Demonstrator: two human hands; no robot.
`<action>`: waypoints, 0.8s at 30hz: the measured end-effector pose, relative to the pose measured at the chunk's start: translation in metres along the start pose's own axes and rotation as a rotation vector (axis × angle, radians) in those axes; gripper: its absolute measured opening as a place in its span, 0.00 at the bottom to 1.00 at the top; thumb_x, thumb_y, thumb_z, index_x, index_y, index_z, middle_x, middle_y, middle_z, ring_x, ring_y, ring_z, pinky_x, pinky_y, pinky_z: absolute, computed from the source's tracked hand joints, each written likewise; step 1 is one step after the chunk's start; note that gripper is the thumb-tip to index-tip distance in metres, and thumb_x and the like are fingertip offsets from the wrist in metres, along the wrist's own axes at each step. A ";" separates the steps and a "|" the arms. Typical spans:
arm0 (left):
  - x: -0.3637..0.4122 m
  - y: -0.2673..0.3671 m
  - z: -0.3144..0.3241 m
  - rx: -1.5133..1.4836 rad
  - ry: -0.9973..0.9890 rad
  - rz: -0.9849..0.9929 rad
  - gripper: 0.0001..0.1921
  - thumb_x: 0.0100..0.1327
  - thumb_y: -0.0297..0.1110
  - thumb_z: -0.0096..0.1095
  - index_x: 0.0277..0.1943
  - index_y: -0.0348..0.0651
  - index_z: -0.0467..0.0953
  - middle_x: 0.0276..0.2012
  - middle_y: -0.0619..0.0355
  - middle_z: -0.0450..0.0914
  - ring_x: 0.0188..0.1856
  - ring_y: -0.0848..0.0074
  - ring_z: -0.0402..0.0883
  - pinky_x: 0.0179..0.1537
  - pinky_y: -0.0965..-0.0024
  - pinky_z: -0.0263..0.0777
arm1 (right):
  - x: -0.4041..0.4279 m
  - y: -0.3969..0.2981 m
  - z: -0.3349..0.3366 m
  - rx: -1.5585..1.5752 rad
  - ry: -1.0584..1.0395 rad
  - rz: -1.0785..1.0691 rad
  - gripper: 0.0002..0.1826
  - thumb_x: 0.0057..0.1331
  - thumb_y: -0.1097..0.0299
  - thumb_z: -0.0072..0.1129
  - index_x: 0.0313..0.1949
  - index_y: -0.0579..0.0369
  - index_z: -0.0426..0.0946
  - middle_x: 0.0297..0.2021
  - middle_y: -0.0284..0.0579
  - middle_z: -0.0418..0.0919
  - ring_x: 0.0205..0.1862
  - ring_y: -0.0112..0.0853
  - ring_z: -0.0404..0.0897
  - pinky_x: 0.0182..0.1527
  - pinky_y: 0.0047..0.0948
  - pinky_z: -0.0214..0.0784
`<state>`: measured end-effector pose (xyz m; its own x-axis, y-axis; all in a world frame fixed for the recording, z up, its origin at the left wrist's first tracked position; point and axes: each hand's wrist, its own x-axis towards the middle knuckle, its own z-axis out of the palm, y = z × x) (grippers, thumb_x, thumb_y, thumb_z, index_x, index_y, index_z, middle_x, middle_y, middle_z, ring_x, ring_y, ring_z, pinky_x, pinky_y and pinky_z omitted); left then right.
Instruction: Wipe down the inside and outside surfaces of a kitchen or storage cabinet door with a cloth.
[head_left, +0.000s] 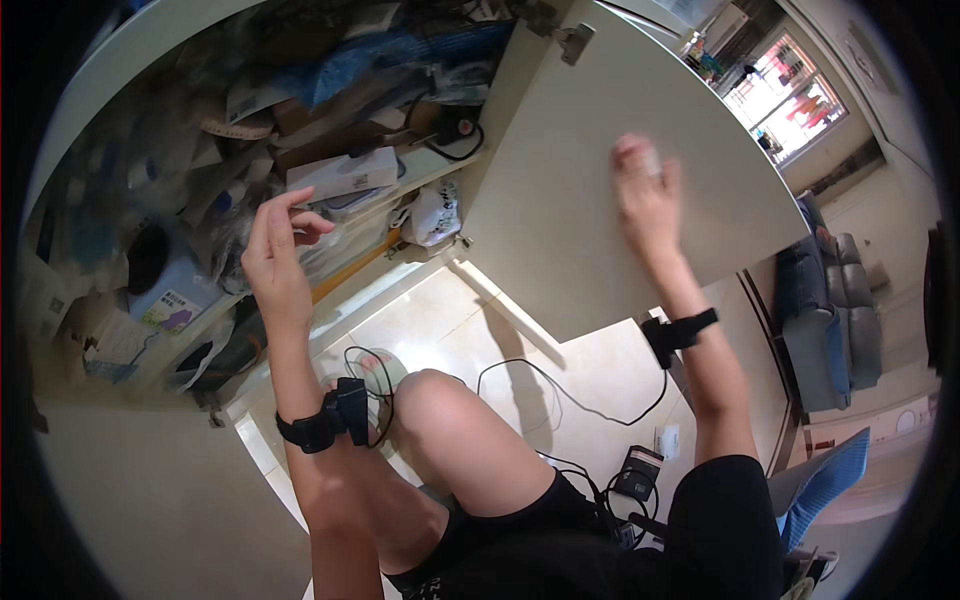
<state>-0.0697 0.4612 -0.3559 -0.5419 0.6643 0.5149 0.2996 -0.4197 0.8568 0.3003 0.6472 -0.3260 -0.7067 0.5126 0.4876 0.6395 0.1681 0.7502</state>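
Note:
My left hand (281, 247) is raised at the edge of a cluttered cabinet shelf (439, 169), its fingers bent and apart, holding nothing. Close to its fingertips lies a white box (343, 175). My right hand (646, 199), slightly blurred, is in front of the inner face of the white cabinet door (547, 225), which stands open; whether it touches the door I cannot tell. Nothing shows in this hand. A blue box (169, 281) sits on the shelf left of my left hand. Blue plastic (337, 71) and a white plastic bag (435, 214) are also inside.
A second cabinet door (172, 487) stands open at the lower left. Black cables (592, 409) run from my wrist straps over the tiled floor, near a small black box (637, 472). Further right stand a grey sofa (832, 315) and a blue cloth (825, 487).

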 end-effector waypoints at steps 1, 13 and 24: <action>-0.001 -0.001 0.004 -0.015 -0.013 -0.001 0.19 0.73 0.38 0.37 0.46 0.34 0.75 0.28 0.59 0.78 0.32 0.83 0.75 0.36 0.79 0.67 | -0.023 -0.015 0.013 0.111 -0.047 -0.127 0.29 0.59 0.70 0.44 0.62 0.57 0.62 0.65 0.39 0.59 0.69 0.31 0.54 0.66 0.48 0.47; -0.005 -0.012 0.003 0.033 -0.068 -0.045 0.19 0.73 0.40 0.38 0.47 0.34 0.74 0.29 0.60 0.77 0.33 0.83 0.74 0.37 0.80 0.67 | -0.069 0.090 -0.029 0.124 0.212 0.403 0.28 0.68 0.72 0.40 0.68 0.49 0.54 0.69 0.38 0.51 0.72 0.31 0.46 0.69 0.44 0.14; -0.010 -0.012 0.011 0.041 -0.059 -0.032 0.19 0.73 0.40 0.39 0.46 0.35 0.75 0.28 0.60 0.78 0.32 0.83 0.74 0.37 0.79 0.67 | -0.184 -0.070 0.052 0.329 -0.352 -0.424 0.26 0.62 0.66 0.42 0.61 0.57 0.64 0.65 0.37 0.61 0.70 0.29 0.52 0.69 0.42 0.41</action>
<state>-0.0592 0.4665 -0.3705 -0.5045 0.7128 0.4873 0.3156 -0.3730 0.8725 0.4013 0.5853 -0.4910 -0.8129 0.5811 -0.0387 0.4254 0.6379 0.6419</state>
